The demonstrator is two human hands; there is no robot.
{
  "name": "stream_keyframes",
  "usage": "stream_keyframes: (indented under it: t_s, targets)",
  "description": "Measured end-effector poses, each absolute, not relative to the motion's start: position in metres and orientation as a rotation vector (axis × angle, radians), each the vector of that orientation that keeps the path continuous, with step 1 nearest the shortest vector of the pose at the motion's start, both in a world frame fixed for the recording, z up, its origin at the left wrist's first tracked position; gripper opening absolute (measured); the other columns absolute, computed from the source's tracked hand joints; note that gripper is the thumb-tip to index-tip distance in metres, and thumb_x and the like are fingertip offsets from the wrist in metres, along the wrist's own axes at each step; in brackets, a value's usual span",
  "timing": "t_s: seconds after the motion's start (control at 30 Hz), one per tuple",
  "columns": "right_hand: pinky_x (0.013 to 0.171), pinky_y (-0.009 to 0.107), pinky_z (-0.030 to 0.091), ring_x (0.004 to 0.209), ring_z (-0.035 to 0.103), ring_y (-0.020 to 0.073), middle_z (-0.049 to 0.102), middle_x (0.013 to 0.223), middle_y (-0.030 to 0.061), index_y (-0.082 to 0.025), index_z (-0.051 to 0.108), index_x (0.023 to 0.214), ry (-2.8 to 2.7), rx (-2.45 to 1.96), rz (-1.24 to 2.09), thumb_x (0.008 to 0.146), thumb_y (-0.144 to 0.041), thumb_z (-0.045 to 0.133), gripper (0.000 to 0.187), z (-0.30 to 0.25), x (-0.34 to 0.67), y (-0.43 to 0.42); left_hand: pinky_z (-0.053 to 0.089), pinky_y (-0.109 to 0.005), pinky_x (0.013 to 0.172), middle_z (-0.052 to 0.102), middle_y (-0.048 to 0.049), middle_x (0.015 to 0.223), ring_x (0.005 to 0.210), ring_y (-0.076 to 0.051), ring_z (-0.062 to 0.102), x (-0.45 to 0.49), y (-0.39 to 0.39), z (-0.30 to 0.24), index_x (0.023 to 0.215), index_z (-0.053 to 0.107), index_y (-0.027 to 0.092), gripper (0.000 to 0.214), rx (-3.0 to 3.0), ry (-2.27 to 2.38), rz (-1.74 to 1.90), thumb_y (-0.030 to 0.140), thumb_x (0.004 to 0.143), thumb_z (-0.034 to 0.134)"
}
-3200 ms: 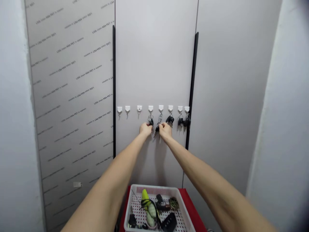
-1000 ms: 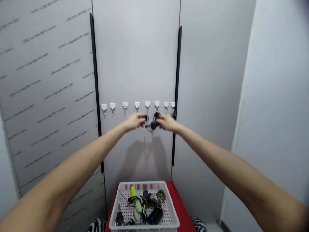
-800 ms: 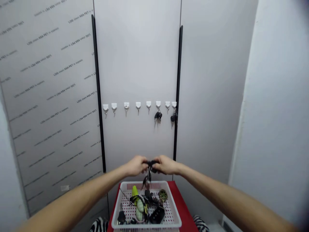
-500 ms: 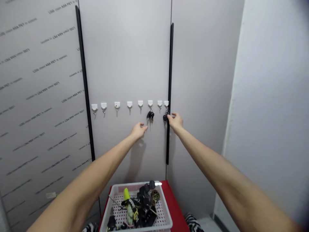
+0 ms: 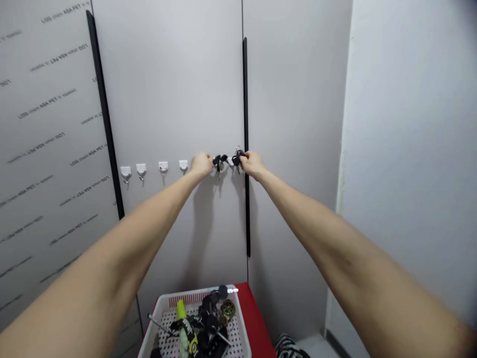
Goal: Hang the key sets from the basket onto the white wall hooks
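My left hand (image 5: 201,164) is closed at the edge of a bunch of black-headed keys (image 5: 219,161), in front of the row of white hooks. Its fingertips are partly hidden. To the right, my right hand (image 5: 254,164) pinches a second black-headed bunch, a key set (image 5: 237,158) whose ring shows above the fingers. Between the two bunches a white hook (image 5: 231,161) shows on the panel. Further left are more white adhesive hooks (image 5: 141,169) with metal ends, nothing hanging from them.
Below my arms a white perforated basket (image 5: 244,332) stands on a red surface (image 5: 256,313), holding a tangle of black items, a yellow-green piece and a gold round object (image 5: 227,310). Long black handles (image 5: 246,124) run down the cabinet doors. A white wall (image 5: 406,124) rises at the right.
My left hand has risen to the left bunch of keys and closed at it. My right hand has lifted the other bunch upward. The view has shifted right.
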State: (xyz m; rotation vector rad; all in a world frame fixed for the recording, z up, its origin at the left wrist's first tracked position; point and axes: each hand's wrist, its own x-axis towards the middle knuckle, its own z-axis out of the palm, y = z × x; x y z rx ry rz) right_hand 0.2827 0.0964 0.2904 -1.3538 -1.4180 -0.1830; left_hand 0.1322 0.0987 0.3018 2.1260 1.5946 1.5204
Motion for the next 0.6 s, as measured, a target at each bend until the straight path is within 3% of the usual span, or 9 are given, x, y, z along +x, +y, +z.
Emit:
stream_keyframes:
  t_s: [0.13, 0.27, 0.47, 0.6]
  targets:
    - [0.051, 0.018, 0.036, 0.052, 0.049, 0.0081, 0.052, 0.057, 0.0006, -0.014, 0.049, 0.064, -1.606, -1.258, -0.034, 0.067, -0.022, 0.038, 0.014, 0.273, 0.261, 0.084, 0.038, -0.021, 0.056, 0.055, -0.0053, 0.067, 0.059, -0.010, 0.051, 0.132, 0.086, 0.329, 0.072, 0.053, 0.011, 0.023, 2.242, 1.633, 1.696, 0.021, 0.069, 0.032]
    - [0.041, 0.014, 0.033, 0.044, 0.046, 0.0047, 0.052, 0.056, -0.0005, -0.013, 0.049, 0.066, -1.710, -1.208, 0.334, 0.068, -0.021, 0.038, 0.014, 0.205, 0.252, 0.052, 0.036, -0.017, 0.050, 0.054, -0.0023, 0.065, 0.048, -0.005, 0.046, 0.125, 0.059, 0.306, 0.074, 0.051, 0.012, 0.024, 2.352, 1.528, 1.548, 0.023, 0.069, 0.029]
    - [0.040, 0.013, 0.034, 0.045, 0.047, 0.0042, 0.054, 0.061, -0.0006, -0.013, 0.051, 0.073, -1.632, -1.308, 0.833, 0.069, -0.025, 0.040, 0.017, 0.084, 0.244, 0.005, 0.033, -0.015, 0.049, 0.048, 0.0080, 0.041, 0.046, -0.005, 0.043, 0.084, 0.014, 0.177, 0.049, 0.044, 0.016, 0.034, 2.561, 1.689, 0.703, 0.040, 0.064, 0.026]
    - [0.051, 0.017, 0.039, 0.060, 0.052, 0.0087, 0.057, 0.069, -0.0001, -0.016, 0.053, 0.076, -1.722, -1.449, 0.802, 0.068, -0.028, 0.041, 0.019, 0.033, 0.231, -0.009, 0.039, -0.020, 0.058, 0.054, 0.0204, 0.046, 0.058, -0.009, 0.051, 0.040, 0.010, 0.075, 0.059, 0.049, 0.031, 0.036, 2.448, 1.543, 0.291, 0.055, 0.055, 0.022]
